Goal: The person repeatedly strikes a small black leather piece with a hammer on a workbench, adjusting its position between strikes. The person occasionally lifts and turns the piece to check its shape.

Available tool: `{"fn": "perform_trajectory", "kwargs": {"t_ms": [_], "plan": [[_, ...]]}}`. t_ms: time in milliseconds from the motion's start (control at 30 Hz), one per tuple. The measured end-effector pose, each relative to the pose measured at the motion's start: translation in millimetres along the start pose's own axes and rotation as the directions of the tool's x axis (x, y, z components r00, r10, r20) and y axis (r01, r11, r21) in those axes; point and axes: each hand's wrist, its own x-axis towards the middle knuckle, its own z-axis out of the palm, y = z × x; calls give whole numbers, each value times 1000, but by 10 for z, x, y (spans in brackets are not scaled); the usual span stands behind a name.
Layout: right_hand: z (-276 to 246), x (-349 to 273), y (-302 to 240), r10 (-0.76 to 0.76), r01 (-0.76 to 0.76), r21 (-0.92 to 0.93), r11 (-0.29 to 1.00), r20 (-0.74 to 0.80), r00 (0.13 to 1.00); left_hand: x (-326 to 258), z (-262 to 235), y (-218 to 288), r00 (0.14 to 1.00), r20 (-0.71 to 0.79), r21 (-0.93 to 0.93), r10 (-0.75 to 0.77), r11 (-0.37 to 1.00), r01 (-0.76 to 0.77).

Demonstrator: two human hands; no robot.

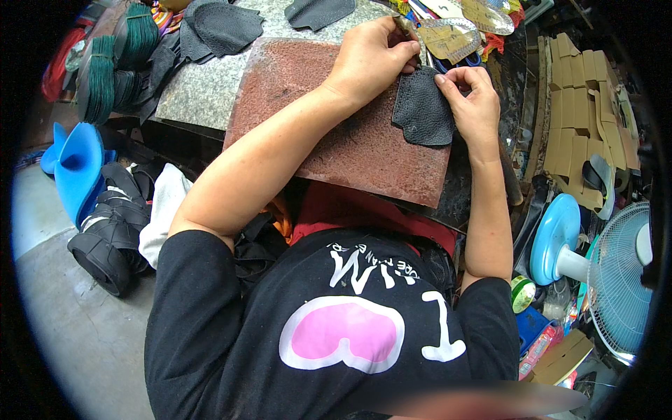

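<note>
A black pebbled leather piece point(423, 112) with a curved outline lies at the upper right of a reddish-brown rough board point(283, 91). My right hand point(472, 101) pinches its upper right edge between thumb and fingertips. Just above the leather's top edge, my left hand point(371, 59) is closed with its fingers curled. Something small and brownish shows at those fingertips, but I cannot make out what it is. The thumb of this hand is close to the leather's upper left corner.
More black leather pieces point(220, 28) lie on a speckled stone slab point(199, 98). Templates point(448, 38) crowd the far right. Green wire coils point(101, 77) and black shoes point(105, 245) are at left. Cardboard boxes point(577, 105) and a fan point(619, 280) stand at right.
</note>
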Motion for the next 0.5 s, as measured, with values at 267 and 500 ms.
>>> {"fn": "perform_trajectory", "kwargs": {"t_ms": [267, 500], "plan": [[-83, -99, -73, 17, -18, 423, 906, 6, 1000, 30, -53, 23, 998, 62, -11, -3, 1000, 3], [-122, -62, -143, 152, -208, 674, 708, 143, 978, 41, -111, 57, 932, 340, -3, -128, 991, 137]]}}
